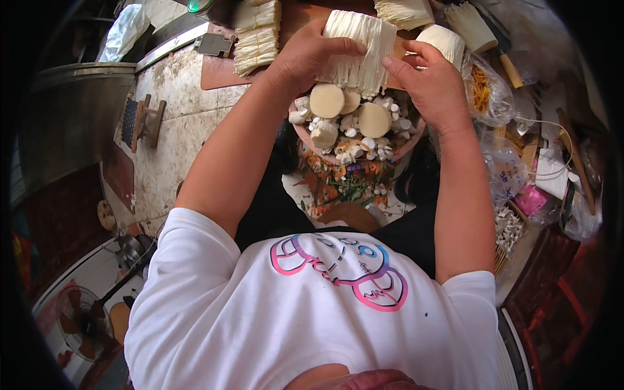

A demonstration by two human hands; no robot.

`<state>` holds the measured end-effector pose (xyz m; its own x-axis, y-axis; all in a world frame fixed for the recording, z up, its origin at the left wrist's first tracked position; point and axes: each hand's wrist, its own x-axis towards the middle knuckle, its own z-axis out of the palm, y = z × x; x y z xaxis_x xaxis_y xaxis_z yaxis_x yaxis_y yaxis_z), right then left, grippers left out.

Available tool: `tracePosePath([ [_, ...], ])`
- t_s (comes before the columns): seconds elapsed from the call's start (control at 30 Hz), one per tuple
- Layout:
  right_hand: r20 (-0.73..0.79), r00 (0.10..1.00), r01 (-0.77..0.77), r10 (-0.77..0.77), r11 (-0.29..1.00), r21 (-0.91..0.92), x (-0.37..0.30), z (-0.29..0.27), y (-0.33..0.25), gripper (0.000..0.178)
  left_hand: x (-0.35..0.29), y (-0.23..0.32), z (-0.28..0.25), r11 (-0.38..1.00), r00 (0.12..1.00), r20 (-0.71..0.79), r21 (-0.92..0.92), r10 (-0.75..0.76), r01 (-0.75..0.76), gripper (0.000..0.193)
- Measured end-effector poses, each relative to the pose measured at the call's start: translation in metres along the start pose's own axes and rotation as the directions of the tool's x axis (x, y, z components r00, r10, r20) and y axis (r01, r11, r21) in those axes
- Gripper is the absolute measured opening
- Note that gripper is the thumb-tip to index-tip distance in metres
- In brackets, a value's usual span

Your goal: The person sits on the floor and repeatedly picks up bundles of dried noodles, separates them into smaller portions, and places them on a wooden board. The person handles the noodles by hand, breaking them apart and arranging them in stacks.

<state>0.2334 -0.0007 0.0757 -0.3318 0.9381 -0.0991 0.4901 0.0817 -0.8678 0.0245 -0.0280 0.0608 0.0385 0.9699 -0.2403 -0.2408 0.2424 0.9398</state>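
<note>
A pale bunch of enoki mushrooms (pixel 361 49), with trimmed, straight stems, is in my left hand (pixel 309 58), thumb across its front. My right hand (pixel 435 88) is at the bunch's right side. Its thumb tip meets the edge while the other fingers are bent and apart from the thumb. Under the bunch sits a pink basin (pixel 308 142) heaped with small mushroom pieces. Round, cut-off mushroom bases (pixel 327 101) lie on top of the heap. Another cut enoki bunch (pixel 442 42) stands just behind my right hand.
Stacked, banded enoki (pixel 257 36) lie on a brown board to the left. A knife with a wooden handle (pixel 511 70) rests at right, near plastic bags (pixel 489 91). A small stool (pixel 149 120) stands on the stained floor. A fan (pixel 81 322) is at lower left.
</note>
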Motion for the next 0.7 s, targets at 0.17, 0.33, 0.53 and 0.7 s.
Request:
tracePosePath([
  [0.17, 0.219, 0.976, -0.041, 0.009, 0.989, 0.145, -0.011, 0.0, -0.006, 0.055, -0.019, 0.01, 0.022, 0.992, 0.99, -0.06, 0.005, 0.126, -0.126, 0.045],
  [0.33, 0.199, 0.98, -0.003, -0.002, 1.0, 0.023, -0.018, 0.002, -0.005, 0.047, -0.025, 0.005, 0.025, 0.988, 0.99, -0.036, 0.078, 0.133, -0.13, 0.059],
  [0.53, 0.112, 0.988, 0.127, -0.11, 0.979, -0.161, -0.022, 0.0, -0.008, 0.045, -0.025, 0.001, 0.029, 0.972, 0.982, 0.0, 0.142, 0.191, -0.189, 0.064],
  [0.7, 0.146, 0.986, 0.105, -0.085, 0.986, -0.13, -0.02, 0.002, -0.009, 0.044, -0.023, 0.009, 0.022, 0.98, 0.994, 0.028, 0.17, 0.101, -0.104, 0.06],
])
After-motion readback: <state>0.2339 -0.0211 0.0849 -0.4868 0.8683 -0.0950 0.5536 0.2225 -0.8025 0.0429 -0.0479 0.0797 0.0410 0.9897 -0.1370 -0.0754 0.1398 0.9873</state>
